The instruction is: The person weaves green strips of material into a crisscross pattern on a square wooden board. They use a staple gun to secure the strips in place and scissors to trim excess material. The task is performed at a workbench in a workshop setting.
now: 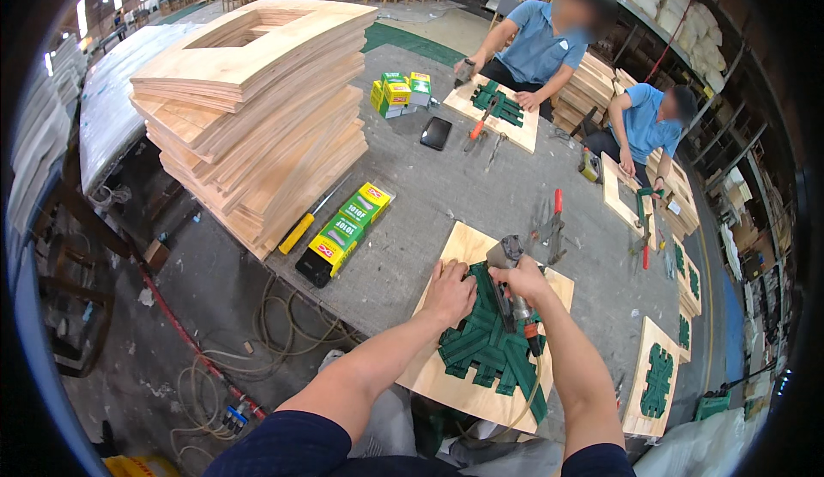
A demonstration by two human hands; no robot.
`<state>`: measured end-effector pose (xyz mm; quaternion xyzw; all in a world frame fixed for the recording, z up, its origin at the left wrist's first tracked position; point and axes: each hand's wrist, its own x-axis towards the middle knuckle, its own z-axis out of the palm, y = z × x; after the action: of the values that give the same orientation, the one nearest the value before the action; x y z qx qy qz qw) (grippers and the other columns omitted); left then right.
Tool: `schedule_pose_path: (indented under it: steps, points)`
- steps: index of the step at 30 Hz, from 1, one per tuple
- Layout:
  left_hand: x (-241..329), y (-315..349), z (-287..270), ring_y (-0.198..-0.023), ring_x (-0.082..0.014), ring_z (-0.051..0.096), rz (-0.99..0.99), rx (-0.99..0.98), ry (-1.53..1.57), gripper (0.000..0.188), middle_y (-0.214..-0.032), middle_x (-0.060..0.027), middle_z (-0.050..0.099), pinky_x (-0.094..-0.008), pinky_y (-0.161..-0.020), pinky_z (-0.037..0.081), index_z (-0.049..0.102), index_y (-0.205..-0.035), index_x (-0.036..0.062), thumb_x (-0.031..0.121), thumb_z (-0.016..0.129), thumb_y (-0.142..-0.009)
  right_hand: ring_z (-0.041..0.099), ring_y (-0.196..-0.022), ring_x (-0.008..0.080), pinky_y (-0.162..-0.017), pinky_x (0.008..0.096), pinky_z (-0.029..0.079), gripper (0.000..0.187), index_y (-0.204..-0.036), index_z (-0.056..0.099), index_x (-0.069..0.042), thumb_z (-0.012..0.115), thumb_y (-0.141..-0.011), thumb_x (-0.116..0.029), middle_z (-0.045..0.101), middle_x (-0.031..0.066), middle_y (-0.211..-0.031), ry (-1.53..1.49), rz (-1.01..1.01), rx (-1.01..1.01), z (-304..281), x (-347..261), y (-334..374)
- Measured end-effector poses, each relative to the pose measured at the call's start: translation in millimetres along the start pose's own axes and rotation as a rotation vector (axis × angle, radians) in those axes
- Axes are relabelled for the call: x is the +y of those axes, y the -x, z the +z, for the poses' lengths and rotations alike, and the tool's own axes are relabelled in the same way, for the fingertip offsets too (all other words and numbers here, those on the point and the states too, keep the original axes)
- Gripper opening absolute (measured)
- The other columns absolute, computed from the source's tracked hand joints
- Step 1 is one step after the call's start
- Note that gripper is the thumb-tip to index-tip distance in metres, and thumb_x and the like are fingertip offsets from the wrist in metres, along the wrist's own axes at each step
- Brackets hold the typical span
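A plywood panel [423,369] lies in front of me on the grey table, with woven dark green webbing straps [485,340] across its middle. My left hand [451,295] rests on the panel, fingers laid at the upper left ends of the straps. In my right hand [524,281] is a staple gun [506,254], its top wrapped in grey and its body over the straps. An air hose runs from its handle end toward me. The gun's nose and its contact with the webbing cannot be made out clearly.
Beyond the panel lie red-handled pliers [556,224]. At left are a tall plywood stack [266,134], a yellow screwdriver [296,233] and a green-yellow staple box [350,224]. Two co-workers [536,57] handle similar panels across the table. Finished-looking webbed panels [639,404] lie at right; hoses [283,323] trail on the floor.
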<state>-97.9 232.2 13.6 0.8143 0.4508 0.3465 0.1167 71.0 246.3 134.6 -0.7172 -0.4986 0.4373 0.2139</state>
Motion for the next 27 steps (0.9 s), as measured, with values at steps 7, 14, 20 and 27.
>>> schedule_pose_path:
  steps: [7, 14, 20, 27]
  points:
    - [8, -3, 0, -0.129, -0.0305, 0.053, 0.013, -0.032, 0.014, 0.024, -0.123, -0.0135, 0.062, -0.0542, -0.115, 0.031, 0.075, -0.109, 0.0072, 0.021, 0.067, -0.092, 0.054, -0.051, 0.0139, -0.048, 0.0328, 0.048, 0.026, -0.103, 0.066, -0.002, 0.079, -0.088, -0.018, 0.064, 0.0055, -0.081, -0.124, 0.039, 0.022, -22, 19, 12]
    - [5, -2, 2, -0.127, -0.0309, 0.054, -0.018, 0.025, 0.063, 0.028, -0.132, -0.0154, 0.06, -0.0566, -0.114, 0.033, 0.073, -0.115, 0.0072, 0.021, 0.065, -0.093, 0.057, -0.052, 0.0171, -0.044, 0.0349, 0.049, 0.035, -0.116, 0.058, -0.007, 0.077, -0.091, -0.023, 0.063, 0.0054, -0.09, -0.575, 0.094, 0.314, -98, 126, 124]
    - [16, 9, -20, -0.126, -0.0435, 0.052, 0.009, 0.08, 0.178, 0.033, -0.139, -0.0243, 0.054, -0.0492, -0.108, 0.043, 0.068, -0.123, 0.0044, 0.018, 0.068, -0.093, 0.058, -0.053, 0.0195, -0.045, 0.0375, 0.049, 0.026, -0.104, 0.061, -0.01, 0.074, -0.094, -0.03, 0.061, 0.005, -0.081, -0.844, 0.263, 0.532, -148, 241, 193]
    - [119, 139, -46, -0.14, -0.0421, 0.043, 0.396, -0.344, 0.177, 0.062, -0.153, -0.0189, 0.043, -0.066, -0.112, 0.032, 0.056, -0.142, 0.0136, 0.037, 0.075, -0.088, 0.063, -0.061, 0.025, -0.057, 0.0421, 0.053, 0.031, -0.104, 0.066, -0.006, 0.074, -0.095, -0.035, 0.07, 0.0103, -0.089, -0.874, 0.381, 0.382, -178, 317, 190]
